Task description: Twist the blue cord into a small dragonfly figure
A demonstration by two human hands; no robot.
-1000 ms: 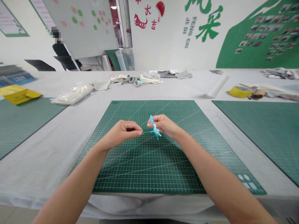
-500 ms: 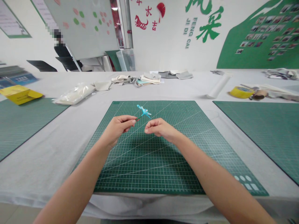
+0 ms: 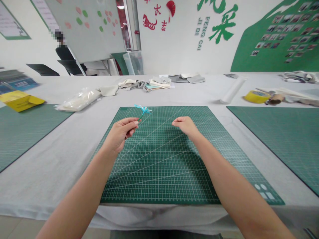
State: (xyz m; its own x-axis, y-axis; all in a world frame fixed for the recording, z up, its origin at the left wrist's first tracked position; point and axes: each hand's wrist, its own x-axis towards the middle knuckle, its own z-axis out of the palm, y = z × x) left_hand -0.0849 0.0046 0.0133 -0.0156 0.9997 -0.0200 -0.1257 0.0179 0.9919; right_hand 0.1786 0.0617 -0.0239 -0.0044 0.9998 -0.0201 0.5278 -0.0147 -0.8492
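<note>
Pinched by its green stem in my left hand (image 3: 121, 132) is a small blue artificial flower (image 3: 144, 110) with thin, spread petals and some white at its head. The flower tilts up and to the right, above a green cutting mat (image 3: 159, 172) with a white grid. My right hand (image 3: 186, 126) hovers over the mat's right half, apart from the flower. Its thumb and fingertips are pressed together, and whatever may be between them is too small to make out.
Left are a yellow box (image 3: 21, 101) and a plastic-wrapped packet (image 3: 78, 100). Fabric pieces (image 3: 159, 82) lie along the back. Yellow tape (image 3: 256, 96) and a white roll (image 3: 233, 90) sit at right. Another cutting mat (image 3: 281, 139) flanks mine. A person (image 3: 64, 51) sits far back left.
My hands have drawn apart: the right hand has moved right and a little up, the left slightly left with the flower. The flower now stands more upright.
</note>
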